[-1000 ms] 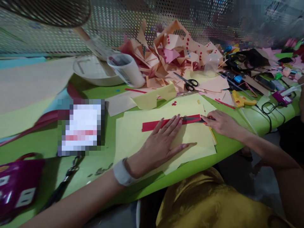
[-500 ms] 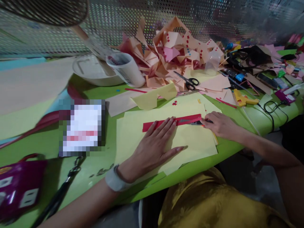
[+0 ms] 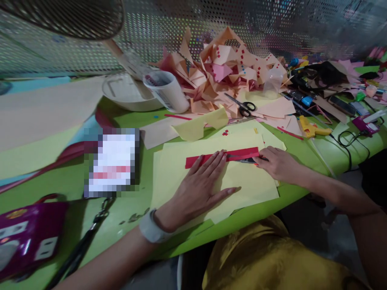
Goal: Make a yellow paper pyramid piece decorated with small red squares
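Observation:
My left hand (image 3: pixel 201 177) lies flat with its fingers extended, pressing a red paper strip (image 3: pixel 250 152) onto pale yellow sheets (image 3: pixel 248 181). The fingertips cover part of the strip's middle. My right hand (image 3: pixel 278 163) is closed around dark-handled scissors (image 3: pixel 248 160) at the strip's right end. Their blades point left along the lower edge of the strip, towards my left fingertips. Much of the handle is hidden inside the right hand. Tiny red paper pieces (image 3: pixel 225 132) lie on the yellow paper above the strip.
Another pair of scissors (image 3: pixel 243 106) lies by a heap of folded peach paper (image 3: pixel 223 60). A tilted white cup (image 3: pixel 171 94) leans by a white bowl (image 3: pixel 130 102). A yellow glue gun (image 3: pixel 313 128) is on the right. A phone with a blurred screen (image 3: pixel 116 161) and a purple box (image 3: pixel 33 233) are left.
The view has shifted slightly, so everything sits a little further right in it. My left hand stays flat on the strip; my right hand keeps the scissors at its right end.

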{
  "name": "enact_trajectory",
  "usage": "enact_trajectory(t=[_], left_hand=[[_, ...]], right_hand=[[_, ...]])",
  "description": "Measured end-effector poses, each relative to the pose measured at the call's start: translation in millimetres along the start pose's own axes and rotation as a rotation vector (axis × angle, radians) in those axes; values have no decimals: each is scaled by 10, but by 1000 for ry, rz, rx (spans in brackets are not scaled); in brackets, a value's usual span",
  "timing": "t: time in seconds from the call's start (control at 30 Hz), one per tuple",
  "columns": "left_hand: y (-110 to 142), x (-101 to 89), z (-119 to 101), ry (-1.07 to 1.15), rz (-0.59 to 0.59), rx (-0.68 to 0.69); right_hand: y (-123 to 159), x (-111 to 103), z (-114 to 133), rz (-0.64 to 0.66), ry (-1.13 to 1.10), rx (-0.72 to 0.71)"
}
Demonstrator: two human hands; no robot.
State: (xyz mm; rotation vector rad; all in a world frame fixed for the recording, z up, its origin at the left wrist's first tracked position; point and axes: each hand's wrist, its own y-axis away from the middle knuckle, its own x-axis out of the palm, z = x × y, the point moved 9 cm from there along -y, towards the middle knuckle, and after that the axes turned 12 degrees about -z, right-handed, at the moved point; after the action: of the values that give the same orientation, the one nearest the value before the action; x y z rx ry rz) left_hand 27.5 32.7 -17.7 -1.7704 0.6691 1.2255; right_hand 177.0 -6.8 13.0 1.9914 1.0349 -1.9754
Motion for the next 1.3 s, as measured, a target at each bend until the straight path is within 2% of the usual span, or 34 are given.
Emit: enact_trajectory(t=[0.33, 0.6, 0.73, 1.07, 1.3], left_hand=[[10, -8, 28, 51, 34, 1], [306, -163, 301, -50, -28, -76], [391, -116, 317, -51, 7, -76], [370, -123, 296, -42, -26, -85], [378, -113, 301, -52, -42, -96]], right_hand=[[37, -75, 43, -30, -18, 21], [134, -186, -79, -79, 6, 49], [89, -132, -64, -67, 13, 55], [-223, 42, 138, -38, -5, -13], [-146, 36, 172, 21, -1, -27]])
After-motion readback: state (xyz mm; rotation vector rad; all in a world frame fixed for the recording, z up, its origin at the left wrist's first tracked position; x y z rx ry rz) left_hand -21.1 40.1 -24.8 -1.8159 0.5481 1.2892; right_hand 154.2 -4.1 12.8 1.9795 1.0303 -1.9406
